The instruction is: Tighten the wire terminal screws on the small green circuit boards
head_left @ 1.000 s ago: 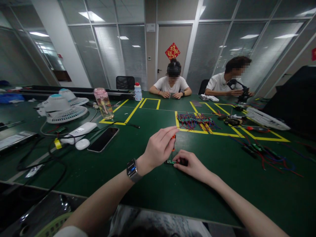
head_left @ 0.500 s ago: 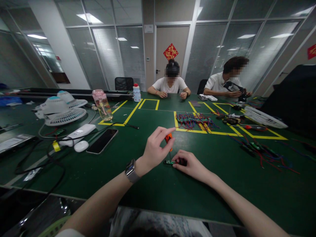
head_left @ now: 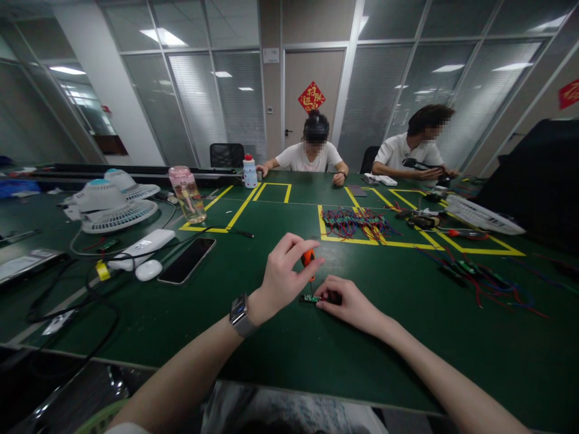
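Note:
My left hand (head_left: 289,268) is closed round the orange and black handle of a screwdriver (head_left: 308,258). The screwdriver stands upright, its thin shaft pointing down to a small green circuit board (head_left: 309,298). Pinched at its right end by my right hand (head_left: 344,301), the board lies on the green table (head_left: 253,367). Something dark shows under my right fingers, too hidden to make out. Whether the screwdriver's tip touches the board is too small to tell.
Boards with red and blue wires (head_left: 357,222) lie inside yellow tape ahead; more wired boards (head_left: 474,274) are at the right. A phone (head_left: 187,260), a white mouse (head_left: 149,269), cables and a drink bottle (head_left: 187,196) are at the left. Two people sit opposite.
My left fingers have shifted slightly on the screwdriver handle; the board and right hand stay put. Across the table, one person's hand has moved out to beside the blue and white bottle.

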`<state>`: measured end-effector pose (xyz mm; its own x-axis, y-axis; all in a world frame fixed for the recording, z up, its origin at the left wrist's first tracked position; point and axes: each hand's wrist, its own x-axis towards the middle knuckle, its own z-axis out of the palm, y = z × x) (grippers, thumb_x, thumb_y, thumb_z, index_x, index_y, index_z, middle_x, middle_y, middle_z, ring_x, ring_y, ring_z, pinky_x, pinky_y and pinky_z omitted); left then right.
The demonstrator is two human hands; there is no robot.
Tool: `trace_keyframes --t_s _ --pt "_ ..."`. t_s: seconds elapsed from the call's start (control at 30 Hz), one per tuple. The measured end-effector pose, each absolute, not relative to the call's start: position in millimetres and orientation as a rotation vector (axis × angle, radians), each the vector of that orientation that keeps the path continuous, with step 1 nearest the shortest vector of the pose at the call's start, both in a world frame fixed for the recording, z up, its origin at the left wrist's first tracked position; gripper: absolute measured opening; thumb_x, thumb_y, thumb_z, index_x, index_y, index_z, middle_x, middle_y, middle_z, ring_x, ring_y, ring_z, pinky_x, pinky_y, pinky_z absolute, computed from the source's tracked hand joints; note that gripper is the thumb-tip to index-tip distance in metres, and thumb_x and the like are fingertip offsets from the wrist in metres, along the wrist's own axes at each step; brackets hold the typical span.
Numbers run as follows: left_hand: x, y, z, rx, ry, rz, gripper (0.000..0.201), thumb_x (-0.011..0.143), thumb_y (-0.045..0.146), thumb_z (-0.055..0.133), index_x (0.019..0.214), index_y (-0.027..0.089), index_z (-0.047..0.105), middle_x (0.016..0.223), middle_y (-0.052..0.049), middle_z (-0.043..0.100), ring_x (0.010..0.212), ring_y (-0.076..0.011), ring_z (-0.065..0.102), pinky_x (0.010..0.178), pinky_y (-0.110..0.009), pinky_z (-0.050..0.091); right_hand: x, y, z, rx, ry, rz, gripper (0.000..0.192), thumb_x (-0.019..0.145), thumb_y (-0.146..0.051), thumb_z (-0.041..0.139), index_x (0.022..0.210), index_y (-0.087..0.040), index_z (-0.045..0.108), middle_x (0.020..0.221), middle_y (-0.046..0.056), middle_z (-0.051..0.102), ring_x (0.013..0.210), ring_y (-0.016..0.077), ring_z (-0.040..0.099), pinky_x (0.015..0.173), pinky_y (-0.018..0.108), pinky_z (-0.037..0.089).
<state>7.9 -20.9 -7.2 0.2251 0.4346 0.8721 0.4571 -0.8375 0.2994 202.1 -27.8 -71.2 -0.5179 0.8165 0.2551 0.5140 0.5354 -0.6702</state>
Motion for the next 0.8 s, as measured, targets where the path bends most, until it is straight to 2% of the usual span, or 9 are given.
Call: trace_keyframes --t_s 0.1,0.17,0.27,0.37,0.43,0.57,0.67,0.73,0.8 --pt "8.8 -22.0 -6.6 -2.523 -0.888 -1.737 0.030 0.095 0.019 0.043 0.121 0.016 0.057 0.108 -0.010 0.061 0.100 -0.0172 0.060 0.086 -0.032 0.051 202.3 -27.9 -71.6 -1.077 -2.215 0.720 0.004 0.080 -0.019 0.066 0.083 -0.018 0.068 0.079 0.001 0.057 0.070 0.0143 0.055 0.063 0.025 0.043" --pt "9.9 -22.2 -6.3 -2.550 -0.861 -1.769 0.033 0.096 0.015 0.039 0.126 0.017 0.053 0.113 -0.010 0.062 0.105 -0.0167 0.059 0.091 -0.032 0.049 202.2 -28.1 -71.6 -1.079 -2.215 0.724 0.005 0.080 -0.019 0.066 0.084 -0.018 0.069 0.079 0.001 0.058 0.070 0.0144 0.055 0.064 0.025 0.044" --pt "10.4 -21.9 -6.3 -2.501 -0.870 -1.793 0.027 0.093 0.018 0.050 0.119 0.017 0.058 0.099 -0.007 0.064 0.092 -0.0151 0.061 0.081 -0.029 0.051 201.9 -28.6 -71.1 -1.083 -2.215 0.723 0.004 0.080 -0.018 0.067 0.084 -0.018 0.069 0.079 0.001 0.058 0.071 0.0145 0.055 0.064 0.025 0.043" --pt "9.2 -22.3 -6.3 -2.455 -0.896 -1.784 0.021 0.088 0.026 0.060 0.106 0.016 0.064 0.087 -0.004 0.058 0.079 -0.0137 0.057 0.071 -0.026 0.050 201.6 -28.8 -70.5 -1.086 -2.216 0.718 0.004 0.080 -0.019 0.067 0.084 -0.018 0.069 0.079 0.001 0.058 0.071 0.0146 0.055 0.064 0.025 0.043" --pt "8.6 -22.9 -6.5 -2.480 -0.913 -1.769 0.024 0.091 0.027 0.054 0.111 0.016 0.063 0.091 -0.005 0.058 0.082 -0.0146 0.057 0.073 -0.028 0.050 201.6 -28.5 -70.4 -1.086 -2.214 0.718 0.004 0.080 -0.019 0.067 0.084 -0.018 0.069 0.079 0.001 0.058 0.070 0.0146 0.055 0.064 0.025 0.043" --pt "9.5 -22.5 -6.8 -2.550 -0.888 -1.811 0.034 0.097 0.017 0.038 0.127 0.017 0.053 0.111 -0.009 0.061 0.101 -0.0163 0.059 0.088 -0.032 0.049 202.4 -27.2 -71.3 -1.073 -2.214 0.727 0.004 0.080 -0.017 0.067 0.083 -0.018 0.069 0.078 0.001 0.057 0.070 0.0147 0.055 0.064 0.025 0.043" --pt "9.5 -21.4 -6.7 -2.494 -0.871 -1.829 0.027 0.094 0.019 0.049 0.118 0.017 0.058 0.098 -0.006 0.063 0.089 -0.0148 0.060 0.079 -0.029 0.050 203.0 -26.7 -72.2 -1.070 -2.218 0.722 0.005 0.080 -0.018 0.066 0.083 -0.018 0.069 0.079 0.001 0.058 0.071 0.0149 0.055 0.064 0.025 0.044" --pt "8.5 -21.2 -6.5 -2.440 -0.872 -1.811 0.020 0.090 0.026 0.057 0.107 0.017 0.064 0.086 -0.004 0.058 0.079 -0.0139 0.057 0.070 -0.026 0.049 203.1 -26.7 -72.6 -1.074 -2.219 0.717 0.004 0.079 -0.017 0.067 0.083 -0.018 0.068 0.079 0.001 0.058 0.070 0.0147 0.055 0.064 0.025 0.043" --pt "7.5 -21.4 -6.5 -2.438 -0.877 -1.789 0.022 0.091 0.030 0.055 0.106 0.017 0.065 0.086 -0.004 0.055 0.078 -0.0143 0.055 0.068 -0.027 0.049 202.8 -26.9 -72.6 -1.075 -2.219 0.712 0.004 0.079 -0.016 0.067 0.082 -0.018 0.068 0.078 0.001 0.057 0.069 0.0144 0.054 0.063 0.025 0.043"
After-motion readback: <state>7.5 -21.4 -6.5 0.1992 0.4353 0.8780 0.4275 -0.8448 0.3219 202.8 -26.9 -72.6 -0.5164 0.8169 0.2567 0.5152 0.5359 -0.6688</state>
